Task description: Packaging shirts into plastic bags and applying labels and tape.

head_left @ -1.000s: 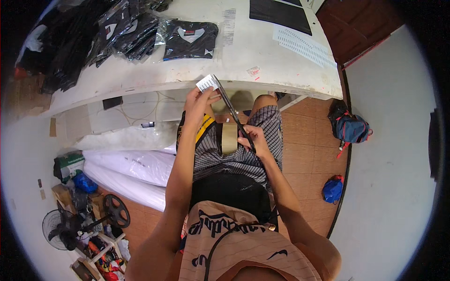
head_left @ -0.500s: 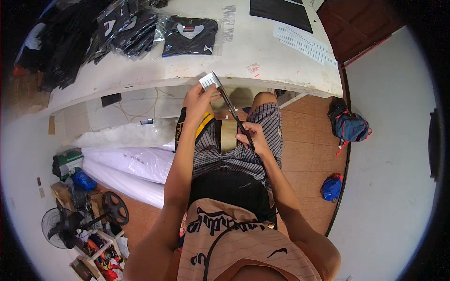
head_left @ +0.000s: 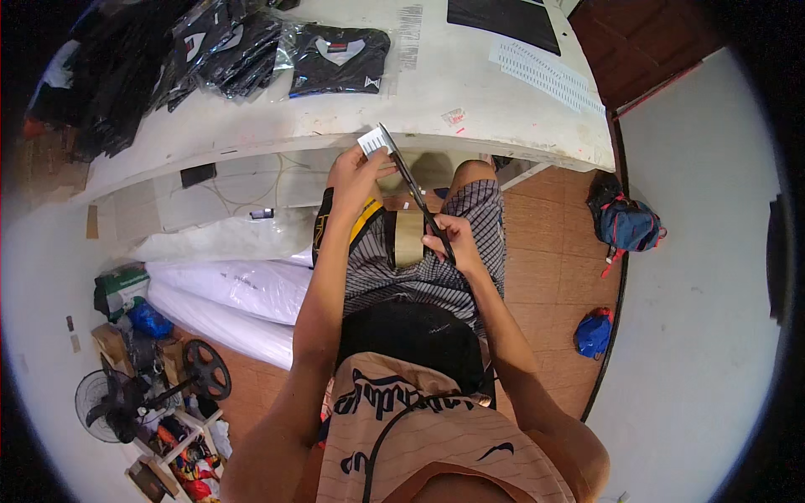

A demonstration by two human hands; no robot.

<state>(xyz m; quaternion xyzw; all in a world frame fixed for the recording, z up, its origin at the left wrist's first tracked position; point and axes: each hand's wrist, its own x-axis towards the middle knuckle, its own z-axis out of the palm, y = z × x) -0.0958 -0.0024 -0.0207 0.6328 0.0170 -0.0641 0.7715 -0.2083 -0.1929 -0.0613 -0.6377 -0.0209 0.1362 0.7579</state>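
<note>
Just below the table's near edge, my left hand [head_left: 355,174] pinches a small white paper piece with dark printed rows [head_left: 371,139]. Its fingers are closed round the lower part of the paper. Long black scissors [head_left: 408,179] slant up and left from my right hand [head_left: 455,238], whose fingers are wrapped round the handles over my lap. The blade tips lie against the paper's right edge, close to my left fingertips. Whether the blades are apart or together is hard to make out.
On the white table [head_left: 453,92] lie a bagged black shirt [head_left: 340,71], a pile of bagged dark garments [head_left: 239,50], a printed label sheet [head_left: 545,71] and black fabric [head_left: 507,23]. Wrapped white rolls [head_left: 226,293] and a fan [head_left: 105,405] stand left; a backpack [head_left: 629,222] sits right.
The paper and the scissor tips have shifted very slightly up and to the right. Both hands keep their hold.
</note>
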